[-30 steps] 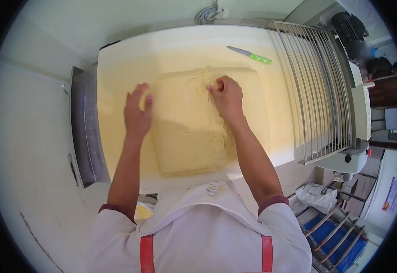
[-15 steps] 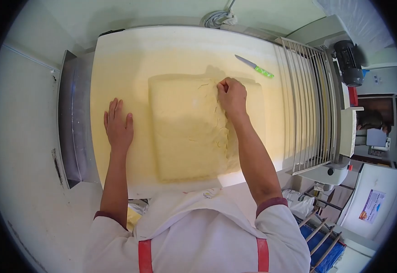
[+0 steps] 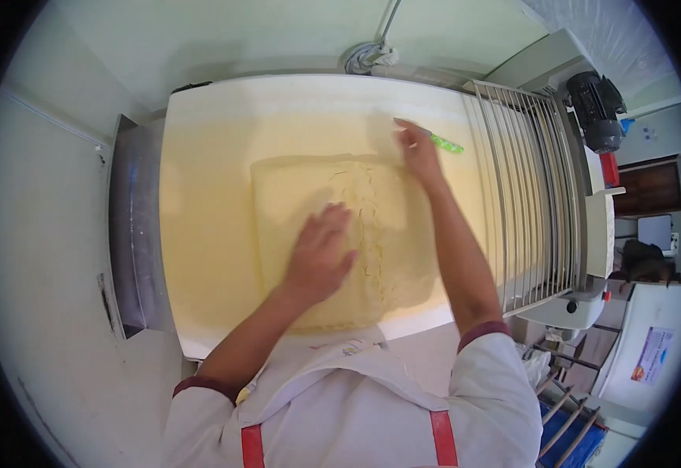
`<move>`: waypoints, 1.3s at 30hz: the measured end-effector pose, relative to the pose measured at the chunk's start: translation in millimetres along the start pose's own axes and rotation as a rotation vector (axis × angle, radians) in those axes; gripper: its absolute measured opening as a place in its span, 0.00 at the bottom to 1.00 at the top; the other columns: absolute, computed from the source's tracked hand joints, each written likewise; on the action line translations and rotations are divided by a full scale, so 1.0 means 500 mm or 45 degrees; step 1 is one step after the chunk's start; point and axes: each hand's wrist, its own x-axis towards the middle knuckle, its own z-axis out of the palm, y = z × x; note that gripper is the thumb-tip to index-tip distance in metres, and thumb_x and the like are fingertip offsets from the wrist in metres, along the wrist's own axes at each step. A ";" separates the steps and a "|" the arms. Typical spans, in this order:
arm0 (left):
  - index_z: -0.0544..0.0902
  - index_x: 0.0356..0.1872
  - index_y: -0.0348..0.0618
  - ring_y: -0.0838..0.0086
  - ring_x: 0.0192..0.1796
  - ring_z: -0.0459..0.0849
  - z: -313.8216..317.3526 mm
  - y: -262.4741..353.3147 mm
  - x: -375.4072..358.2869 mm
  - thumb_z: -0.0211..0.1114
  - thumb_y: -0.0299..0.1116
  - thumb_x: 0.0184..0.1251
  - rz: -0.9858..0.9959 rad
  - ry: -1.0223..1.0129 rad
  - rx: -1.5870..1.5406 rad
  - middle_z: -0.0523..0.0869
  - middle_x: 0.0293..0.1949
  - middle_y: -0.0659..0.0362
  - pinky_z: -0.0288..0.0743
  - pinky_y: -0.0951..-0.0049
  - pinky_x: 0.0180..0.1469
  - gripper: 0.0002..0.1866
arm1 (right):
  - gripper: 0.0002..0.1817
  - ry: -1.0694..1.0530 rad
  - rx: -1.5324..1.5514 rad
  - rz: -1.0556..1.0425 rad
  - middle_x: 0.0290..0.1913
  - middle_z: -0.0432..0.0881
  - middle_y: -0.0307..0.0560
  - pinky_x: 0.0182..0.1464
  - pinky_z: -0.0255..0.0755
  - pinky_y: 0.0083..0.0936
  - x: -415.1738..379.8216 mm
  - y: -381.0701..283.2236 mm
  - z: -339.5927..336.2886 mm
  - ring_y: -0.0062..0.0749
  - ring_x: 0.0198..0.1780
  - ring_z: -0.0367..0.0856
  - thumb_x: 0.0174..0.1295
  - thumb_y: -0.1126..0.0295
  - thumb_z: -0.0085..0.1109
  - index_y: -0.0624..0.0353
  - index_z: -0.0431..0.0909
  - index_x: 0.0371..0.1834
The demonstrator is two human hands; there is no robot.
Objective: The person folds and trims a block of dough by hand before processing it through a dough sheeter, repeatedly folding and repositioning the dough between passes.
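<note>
1. Pale table (image 3: 204,210), seen from above, reaching across most of the view.
2. On it, a broad, flat slab of dough (image 3: 391,234), with a cracked seam running lengthwise.
3. At the table's right end, a metal grate (image 3: 529,199).
4. Over the dough, left hand (image 3: 321,253), blurred: fingers extended and empty, dough directly below, seam just right of the fingertips; contact impossible to tell.
5. Beyond the dough's far edge, right hand (image 3: 418,152): fingers bent, dough nearer the body; grip impossible to tell.
6. Beside those fingers, a green-handled knife (image 3: 447,144), partly hidden.
</note>
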 end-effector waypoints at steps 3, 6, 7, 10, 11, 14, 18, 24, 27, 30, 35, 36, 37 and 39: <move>0.56 0.73 0.35 0.59 0.78 0.53 0.088 0.046 0.031 0.53 0.50 0.71 -0.071 -0.182 0.365 0.55 0.75 0.47 0.43 0.50 0.76 0.37 | 0.23 0.101 -0.490 -0.383 0.61 0.74 0.55 0.62 0.68 0.44 0.058 0.172 -0.108 0.53 0.60 0.71 0.61 0.73 0.59 0.53 0.75 0.61; 0.54 0.74 0.36 0.59 0.79 0.49 0.117 0.052 0.047 0.48 0.54 0.73 -0.095 -0.219 0.548 0.52 0.77 0.47 0.39 0.50 0.77 0.39 | 0.21 -0.110 -0.618 -0.334 0.60 0.74 0.55 0.62 0.68 0.46 0.039 0.262 -0.147 0.53 0.60 0.72 0.61 0.73 0.58 0.53 0.75 0.59; 0.54 0.74 0.36 0.59 0.79 0.48 0.116 0.054 0.045 0.47 0.55 0.73 -0.106 -0.244 0.577 0.51 0.77 0.47 0.38 0.50 0.77 0.39 | 0.20 -0.135 -0.620 -0.228 0.61 0.74 0.55 0.61 0.68 0.45 0.025 0.250 -0.157 0.53 0.60 0.71 0.61 0.72 0.58 0.53 0.75 0.59; 0.54 0.74 0.36 0.58 0.79 0.49 0.115 0.073 0.055 0.50 0.52 0.73 -0.139 -0.295 0.610 0.52 0.77 0.46 0.40 0.49 0.76 0.38 | 0.18 0.089 -0.457 -0.070 0.54 0.77 0.57 0.56 0.71 0.44 -0.031 0.267 -0.154 0.53 0.55 0.75 0.62 0.71 0.57 0.55 0.74 0.56; 0.54 0.74 0.36 0.58 0.79 0.50 0.109 0.081 0.060 0.51 0.50 0.73 -0.178 -0.330 0.596 0.52 0.76 0.46 0.41 0.49 0.76 0.38 | 0.17 0.222 -0.388 -0.038 0.51 0.79 0.58 0.53 0.72 0.44 -0.050 0.275 -0.154 0.53 0.52 0.77 0.62 0.71 0.57 0.55 0.74 0.55; 0.54 0.74 0.36 0.56 0.78 0.51 0.123 0.115 0.086 0.53 0.46 0.72 -0.229 -0.305 0.583 0.53 0.76 0.45 0.42 0.48 0.75 0.37 | 0.19 0.134 0.023 0.288 0.40 0.82 0.60 0.46 0.75 0.43 -0.162 0.218 -0.220 0.55 0.42 0.81 0.61 0.69 0.58 0.56 0.74 0.56; 0.54 0.74 0.35 0.53 0.78 0.52 0.245 0.184 0.158 0.53 0.43 0.72 -0.048 -0.227 0.567 0.55 0.75 0.44 0.43 0.48 0.75 0.36 | 0.18 0.214 0.369 0.125 0.36 0.83 0.60 0.43 0.76 0.42 -0.205 0.222 -0.199 0.55 0.38 0.82 0.61 0.68 0.58 0.57 0.78 0.55; 0.54 0.74 0.32 0.54 0.78 0.52 0.365 0.198 0.247 0.47 0.46 0.73 0.039 -0.260 0.760 0.55 0.75 0.44 0.43 0.50 0.76 0.36 | 0.18 0.149 0.493 0.152 0.41 0.84 0.60 0.48 0.76 0.39 -0.184 0.222 -0.185 0.53 0.42 0.83 0.63 0.68 0.57 0.57 0.80 0.55; 0.53 0.74 0.32 0.54 0.78 0.52 0.364 0.199 0.247 0.46 0.46 0.73 0.002 -0.284 0.793 0.55 0.75 0.44 0.42 0.51 0.76 0.36 | 0.17 0.232 0.548 0.009 0.41 0.84 0.60 0.48 0.76 0.38 -0.267 0.249 -0.192 0.53 0.42 0.83 0.63 0.68 0.57 0.57 0.80 0.55; 0.53 0.74 0.33 0.55 0.78 0.51 0.370 0.204 0.251 0.46 0.45 0.73 -0.026 -0.284 0.775 0.55 0.75 0.44 0.41 0.51 0.76 0.35 | 0.17 0.233 0.542 0.012 0.42 0.84 0.60 0.50 0.75 0.38 -0.235 0.247 -0.186 0.53 0.43 0.83 0.63 0.68 0.57 0.58 0.81 0.55; 0.53 0.74 0.34 0.56 0.78 0.51 0.372 0.195 0.247 0.47 0.46 0.73 -0.012 -0.259 0.783 0.55 0.75 0.45 0.41 0.52 0.77 0.36 | 0.17 0.123 0.562 0.207 0.44 0.84 0.61 0.51 0.75 0.38 -0.269 0.222 -0.200 0.54 0.45 0.82 0.63 0.69 0.57 0.59 0.81 0.54; 0.53 0.74 0.34 0.56 0.78 0.51 0.371 0.191 0.247 0.47 0.46 0.73 -0.002 -0.248 0.782 0.55 0.75 0.45 0.41 0.52 0.77 0.36 | 0.17 0.150 0.565 0.191 0.44 0.84 0.61 0.51 0.75 0.39 -0.311 0.228 -0.202 0.54 0.45 0.82 0.63 0.69 0.57 0.59 0.81 0.54; 0.53 0.74 0.34 0.56 0.78 0.51 0.372 0.186 0.247 0.47 0.46 0.73 0.014 -0.239 0.782 0.55 0.76 0.45 0.41 0.52 0.77 0.36 | 0.17 0.166 0.554 0.153 0.43 0.84 0.60 0.50 0.75 0.37 -0.354 0.230 -0.209 0.53 0.44 0.83 0.63 0.69 0.57 0.59 0.81 0.54; 0.53 0.75 0.36 0.58 0.78 0.50 0.376 0.181 0.244 0.47 0.47 0.73 0.003 -0.247 0.808 0.54 0.76 0.47 0.41 0.53 0.77 0.36 | 0.16 0.216 0.532 0.091 0.43 0.84 0.60 0.46 0.76 0.35 -0.448 0.229 -0.227 0.51 0.40 0.83 0.63 0.69 0.58 0.59 0.81 0.54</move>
